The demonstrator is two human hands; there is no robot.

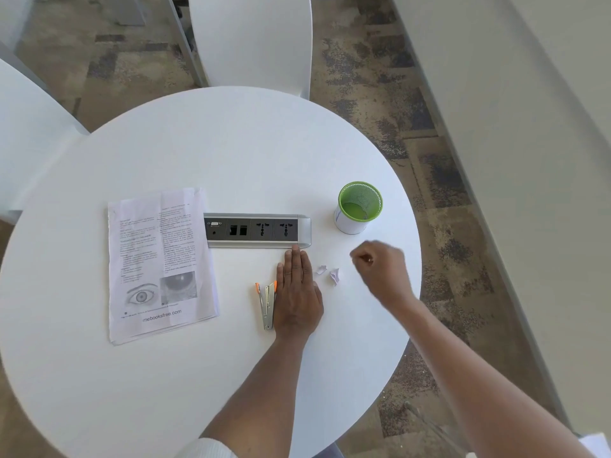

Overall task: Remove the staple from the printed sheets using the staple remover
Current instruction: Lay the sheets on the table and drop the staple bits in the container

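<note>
Left hand lay flat, fingers straight, on the round white tabletop, touching the silver orange-tipped staple remover at its 9 o'clock. Right hand was blurry, grip clenched; couldn't tell on what. The stapled printed sheets sat farther off at 9 o'clock.

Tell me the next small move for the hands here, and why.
Probably turn the left hand to pick up the staple remover. It lies untouched on the round table beside that flat hand. The printed sheets lie apart, further left. The right hand is curled near two paper scraps; whether it holds anything is unclear.
</note>
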